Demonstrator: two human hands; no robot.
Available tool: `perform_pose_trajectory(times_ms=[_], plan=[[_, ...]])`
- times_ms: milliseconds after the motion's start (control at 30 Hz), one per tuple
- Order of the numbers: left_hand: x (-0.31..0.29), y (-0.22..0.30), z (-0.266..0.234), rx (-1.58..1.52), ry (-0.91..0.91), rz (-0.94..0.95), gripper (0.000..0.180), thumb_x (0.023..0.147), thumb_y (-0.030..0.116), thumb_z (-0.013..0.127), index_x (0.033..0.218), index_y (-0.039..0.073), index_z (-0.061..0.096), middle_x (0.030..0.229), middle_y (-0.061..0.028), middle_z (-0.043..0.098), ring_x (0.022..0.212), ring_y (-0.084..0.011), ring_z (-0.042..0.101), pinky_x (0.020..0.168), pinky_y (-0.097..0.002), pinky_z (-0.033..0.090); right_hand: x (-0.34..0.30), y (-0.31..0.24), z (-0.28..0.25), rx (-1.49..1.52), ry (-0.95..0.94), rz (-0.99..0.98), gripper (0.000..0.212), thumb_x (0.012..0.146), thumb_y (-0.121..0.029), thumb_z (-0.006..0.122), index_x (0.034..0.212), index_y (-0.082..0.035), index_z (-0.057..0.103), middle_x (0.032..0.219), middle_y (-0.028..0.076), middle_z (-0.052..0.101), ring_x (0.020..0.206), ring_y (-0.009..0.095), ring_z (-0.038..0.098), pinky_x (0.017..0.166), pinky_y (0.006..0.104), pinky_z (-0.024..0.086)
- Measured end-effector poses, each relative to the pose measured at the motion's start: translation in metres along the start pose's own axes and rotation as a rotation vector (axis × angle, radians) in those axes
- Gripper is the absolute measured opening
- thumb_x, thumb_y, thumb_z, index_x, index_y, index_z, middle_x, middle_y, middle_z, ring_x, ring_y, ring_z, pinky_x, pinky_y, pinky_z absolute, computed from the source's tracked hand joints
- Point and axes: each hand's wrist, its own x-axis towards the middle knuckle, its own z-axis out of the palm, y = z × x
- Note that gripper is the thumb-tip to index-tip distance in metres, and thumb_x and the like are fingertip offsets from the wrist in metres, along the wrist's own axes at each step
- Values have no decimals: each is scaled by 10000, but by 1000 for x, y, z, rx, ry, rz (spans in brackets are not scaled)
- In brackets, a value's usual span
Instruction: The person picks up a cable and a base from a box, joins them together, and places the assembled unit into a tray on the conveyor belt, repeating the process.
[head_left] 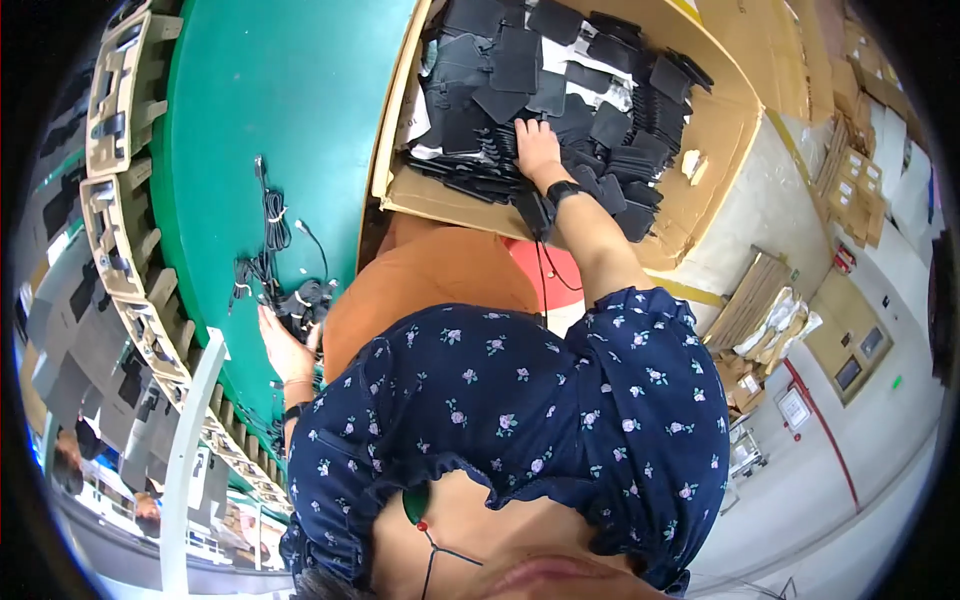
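My right hand [537,148], with a black watch on its wrist, reaches into a large cardboard box [712,130]. Its fingers are spread and lie on stacks of flat black pouches [500,70] that fill the box; nothing is visibly gripped. My left hand [284,348] rests on the green table [270,90] at the left. Its fingers curl around a bundle of black cables [305,303] with small plugs. More black cable [272,225] trails away from it across the table.
Cardboard trays [120,90] with moulded slots line the table's left edge. A white post [190,440] stands at the lower left. An orange seat [430,280] sits between table and box. Flattened cartons and small boxes [850,170] lie on the floor at the right.
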Motion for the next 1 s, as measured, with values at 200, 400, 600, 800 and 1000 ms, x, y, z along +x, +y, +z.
perform_pose_trajectory(times_ms=[200,400,600,800,1000], plan=[[28,-27,18,121,162,-397,852,756,464,593,1307,-60,208,1225,-284,401,1109,-386,432,917,-420,374,3,2,-29,25,-133,-177,597,621,-272,724,1115,-92,442,1031,86,582,990,329,497,805,428,412],[48,-22,23,24,244,-552,826,756,467,596,1292,-55,248,1117,-277,491,1013,-387,501,865,-418,407,-14,22,-73,366,17,101,612,607,-339,722,1108,-89,476,982,178,584,937,346,542,786,416,455],[32,-36,43,-166,445,-517,737,785,431,589,1272,-45,307,1188,-273,446,1073,-392,462,913,-395,383,17,19,-159,1236,262,-137,525,682,-209,735,1075,28,480,1035,131,584,952,205,560,841,309,433],[25,-56,54,-496,521,-676,548,822,299,579,1182,-79,411,1120,-260,504,1033,-369,503,902,-383,390,34,-96,-248,1358,186,-525,535,726,-156,702,1151,19,430,1066,95,559,938,167,543,825,284,433],[24,-47,48,-416,522,-621,480,810,272,589,1149,-41,457,1083,-241,522,986,-381,510,869,-403,401,98,-178,-239,1325,-161,-658,489,763,-213,656,1158,-24,437,987,70,573,866,135,552,698,302,483]])
